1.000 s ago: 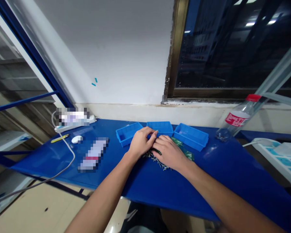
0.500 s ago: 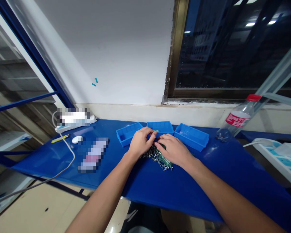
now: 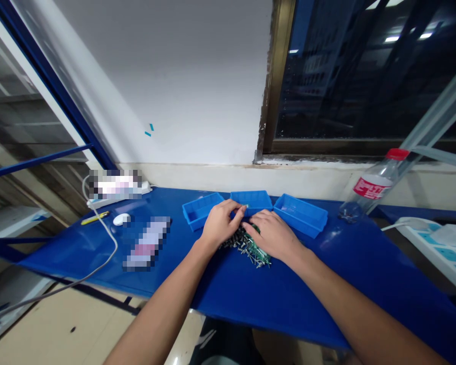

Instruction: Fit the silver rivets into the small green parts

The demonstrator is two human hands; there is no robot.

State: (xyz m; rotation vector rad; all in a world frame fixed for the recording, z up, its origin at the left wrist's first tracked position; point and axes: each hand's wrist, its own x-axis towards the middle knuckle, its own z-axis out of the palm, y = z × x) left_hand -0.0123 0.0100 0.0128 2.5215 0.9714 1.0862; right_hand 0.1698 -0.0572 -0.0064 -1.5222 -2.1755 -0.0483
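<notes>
A pile of small hardware lies on the blue table under my hands: dark screw-like pieces (image 3: 231,242), thin silver pins that look like rivets (image 3: 259,260), and green pieces (image 3: 255,247). My left hand (image 3: 221,223) is over the pile's left side, thumb and fingers drawn together, with a tiny pale-green bit showing at the fingertips. On the right, my right hand (image 3: 274,234) rests over the green pieces, its fingers stretched out and thumb apart. Behind them stand three blue bins: the left bin (image 3: 192,215), middle bin (image 3: 251,195) and right bin (image 3: 302,223).
A plastic bottle with a red cap (image 3: 372,185) stands at the right, near a white power strip (image 3: 421,238). To the left are a blurred-out flat object (image 3: 148,243), a white oval item (image 3: 120,219), a yellow cutter-like tool (image 3: 94,218) and a grey cable (image 3: 112,256).
</notes>
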